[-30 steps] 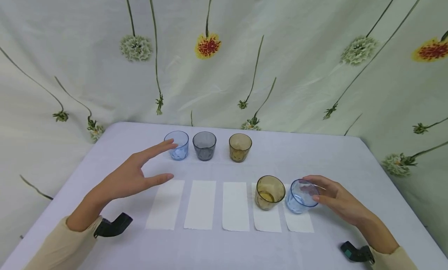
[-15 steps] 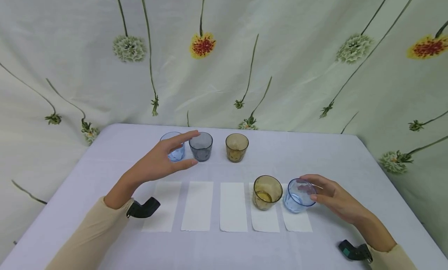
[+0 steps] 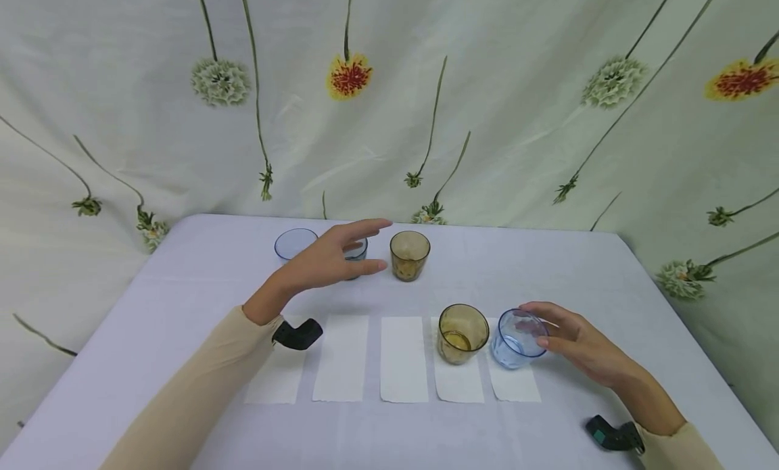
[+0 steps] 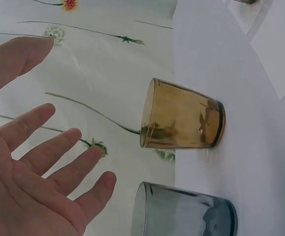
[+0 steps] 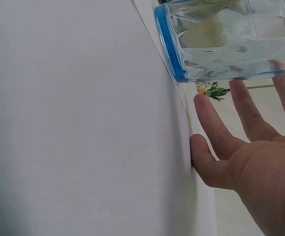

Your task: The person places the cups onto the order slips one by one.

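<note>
My left hand (image 3: 328, 257) is held in the air with fingers and thumb spread, holding nothing. Its fingertips lie just left of the far amber glass (image 3: 410, 259); in the left wrist view that amber glass (image 4: 184, 115) stands apart from the hand (image 4: 44, 172). The hand partly hides a grey glass (image 3: 359, 251) and a blue glass (image 3: 295, 241) behind it. At the right, my right hand (image 3: 584, 345) holds another blue glass (image 3: 514, 345) at its side, thumb in front and fingers behind. Left of it stands a second amber glass (image 3: 460, 338).
Several white paper strips (image 3: 404, 362) lie in a row on the white-covered table (image 3: 365, 436). The two nearer glasses stand over the rightmost strips. A flower-printed cloth (image 3: 517, 118) hangs behind the table. Each wrist bears a black camera (image 3: 298, 335).
My left hand has moved right, from the far blue glass past the grey one toward the far amber glass. The right hand stays at its blue glass. The view has shifted slightly.
</note>
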A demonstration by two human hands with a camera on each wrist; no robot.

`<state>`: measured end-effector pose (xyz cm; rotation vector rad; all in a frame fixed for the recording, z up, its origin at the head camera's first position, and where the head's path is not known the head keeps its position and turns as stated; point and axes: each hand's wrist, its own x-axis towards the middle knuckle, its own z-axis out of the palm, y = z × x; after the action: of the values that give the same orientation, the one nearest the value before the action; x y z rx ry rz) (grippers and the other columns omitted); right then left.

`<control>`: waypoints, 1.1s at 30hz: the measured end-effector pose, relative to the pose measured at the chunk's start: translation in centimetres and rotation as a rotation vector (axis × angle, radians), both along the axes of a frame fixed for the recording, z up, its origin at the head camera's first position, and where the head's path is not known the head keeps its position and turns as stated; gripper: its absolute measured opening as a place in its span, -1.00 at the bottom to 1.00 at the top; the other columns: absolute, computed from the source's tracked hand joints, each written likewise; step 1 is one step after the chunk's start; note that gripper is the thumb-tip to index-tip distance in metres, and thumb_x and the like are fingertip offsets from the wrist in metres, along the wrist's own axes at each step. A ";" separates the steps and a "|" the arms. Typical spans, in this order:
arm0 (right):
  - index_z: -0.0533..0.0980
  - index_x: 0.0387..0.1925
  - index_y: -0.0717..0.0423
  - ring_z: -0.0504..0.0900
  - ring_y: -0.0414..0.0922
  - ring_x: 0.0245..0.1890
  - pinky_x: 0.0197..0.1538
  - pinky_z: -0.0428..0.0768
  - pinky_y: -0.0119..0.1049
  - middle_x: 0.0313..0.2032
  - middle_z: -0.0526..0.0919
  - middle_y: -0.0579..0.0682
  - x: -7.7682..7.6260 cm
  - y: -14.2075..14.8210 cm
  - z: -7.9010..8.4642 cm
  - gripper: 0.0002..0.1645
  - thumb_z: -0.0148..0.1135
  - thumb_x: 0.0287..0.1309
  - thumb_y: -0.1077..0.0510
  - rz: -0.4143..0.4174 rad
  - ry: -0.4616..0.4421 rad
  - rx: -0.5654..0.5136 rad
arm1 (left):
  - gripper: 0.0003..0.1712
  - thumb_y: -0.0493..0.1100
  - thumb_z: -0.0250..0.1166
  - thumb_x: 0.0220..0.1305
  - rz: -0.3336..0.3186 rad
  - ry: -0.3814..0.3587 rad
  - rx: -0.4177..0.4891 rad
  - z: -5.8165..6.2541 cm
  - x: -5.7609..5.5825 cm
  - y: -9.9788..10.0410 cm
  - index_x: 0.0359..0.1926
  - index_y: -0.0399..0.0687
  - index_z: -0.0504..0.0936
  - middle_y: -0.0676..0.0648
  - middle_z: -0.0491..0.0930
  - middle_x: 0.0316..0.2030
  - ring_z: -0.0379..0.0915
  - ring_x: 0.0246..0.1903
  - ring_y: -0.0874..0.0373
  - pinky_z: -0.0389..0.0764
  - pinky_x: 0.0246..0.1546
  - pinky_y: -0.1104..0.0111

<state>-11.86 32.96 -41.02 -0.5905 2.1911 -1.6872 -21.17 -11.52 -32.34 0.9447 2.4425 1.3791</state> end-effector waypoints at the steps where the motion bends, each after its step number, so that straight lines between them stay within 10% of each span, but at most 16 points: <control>1: 0.26 0.38 0.30 0.38 -0.45 0.28 0.23 0.39 -0.57 0.30 0.43 -0.33 0.0 0.0 0.0 -0.42 0.06 0.37 0.40 0.004 0.000 -0.002 | -0.18 -0.01 0.40 0.28 -0.003 -0.007 0.011 0.0 -0.2 0.3 0.49 0.11 0.28 0.07 0.24 0.49 0.11 0.50 0.05 0.19 0.47 0.03; 33: 0.28 0.40 0.16 0.49 -0.35 0.24 0.18 0.52 -0.42 0.31 0.42 -0.31 -0.1 -0.2 0.2 -0.42 0.03 0.39 0.39 0.029 -0.038 -0.017 | -0.44 -0.15 0.43 0.23 0.053 -0.170 0.225 -3.9 -4.4 6.7 0.26 0.08 0.55 0.08 0.24 0.49 -0.03 0.53 0.18 -0.01 0.51 0.02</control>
<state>-11.96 32.80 -40.83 -0.5864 2.1338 -1.6899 -25.56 -4.82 -36.28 0.7750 2.2373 1.7053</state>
